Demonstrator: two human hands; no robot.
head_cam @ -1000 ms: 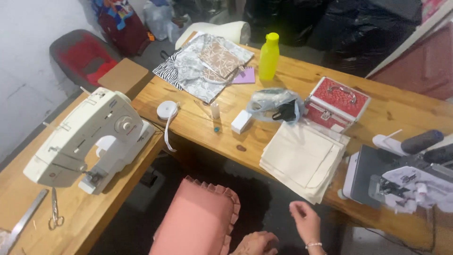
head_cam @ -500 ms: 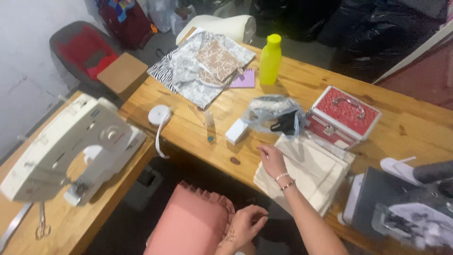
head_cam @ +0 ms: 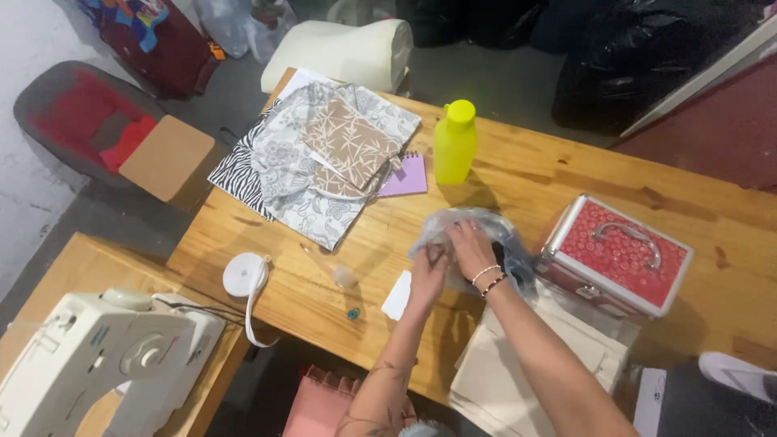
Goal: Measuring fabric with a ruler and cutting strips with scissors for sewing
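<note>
Both my hands are on a clear plastic bag (head_cam: 498, 235) with dark things inside, in the middle of the wooden table (head_cam: 566, 186). My left hand (head_cam: 430, 271) pinches the bag's near left edge. My right hand (head_cam: 472, 247), with bead bracelets at the wrist, presses on the bag's top, fingers curled into the plastic. A small white box (head_cam: 397, 296) lies just left of my left hand. Folded cream cloth (head_cam: 526, 372) sits under my right forearm at the table's near edge.
A yellow bottle (head_cam: 454, 142) stands behind the bag. A red patterned metal case (head_cam: 617, 255) sits to its right. Patterned fabrics (head_cam: 324, 158) and a purple notepad (head_cam: 406, 176) lie at the back left. A white tape roll (head_cam: 244, 275), a white sewing machine (head_cam: 105, 364) and a pink cushion (head_cam: 320, 405) are nearer left.
Both hands rose from below the table edge and reached forward over the cream cloth to the plastic bag, which they now grip. The camera moved closer over the table.
</note>
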